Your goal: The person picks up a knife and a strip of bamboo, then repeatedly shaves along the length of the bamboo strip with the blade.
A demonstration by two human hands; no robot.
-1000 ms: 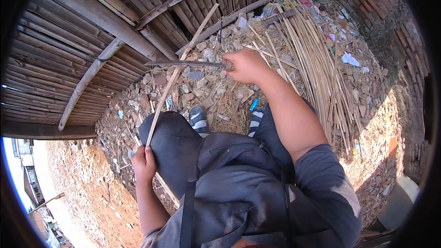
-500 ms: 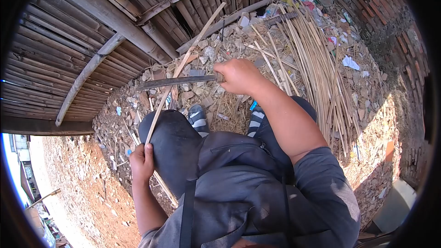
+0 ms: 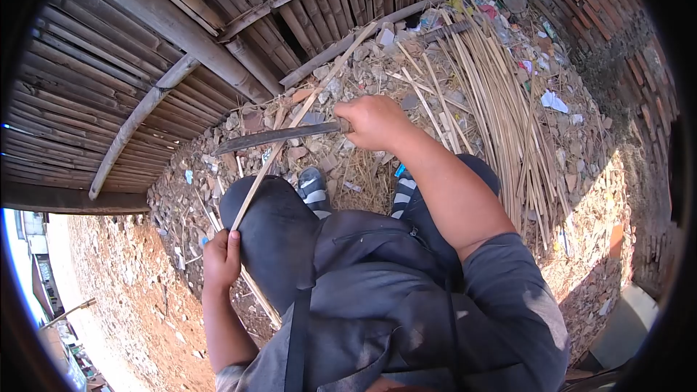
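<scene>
My right hand (image 3: pixel 368 123) is wrapped round the handle of a machete (image 3: pixel 279 136), whose dark blade points left and crosses over a long bamboo strip (image 3: pixel 328 81). The strip's near end is pinched in my left hand (image 3: pixel 222 257), thumb on top, beside my left knee. From there it slants across the knee and away toward the bamboo wall. Part of the strip is hidden under the blade. More thin strips (image 3: pixel 259 293) lie below my left hand, alongside my thigh.
A large bundle of bamboo strips (image 3: pixel 501 101) lies on the rubble at right. Bamboo slat wall (image 3: pixel 94 101) stands at left and ahead, a brick wall (image 3: pixel 606 0) at right. My sandalled feet (image 3: pixel 313 187) rest on straw and stones, with litter (image 3: pixel 554 101) beyond the bundle.
The strip's far end has swung slightly right and lower. The machete blade has tilted a little, its tip lower at left. Both hands keep their holds.
</scene>
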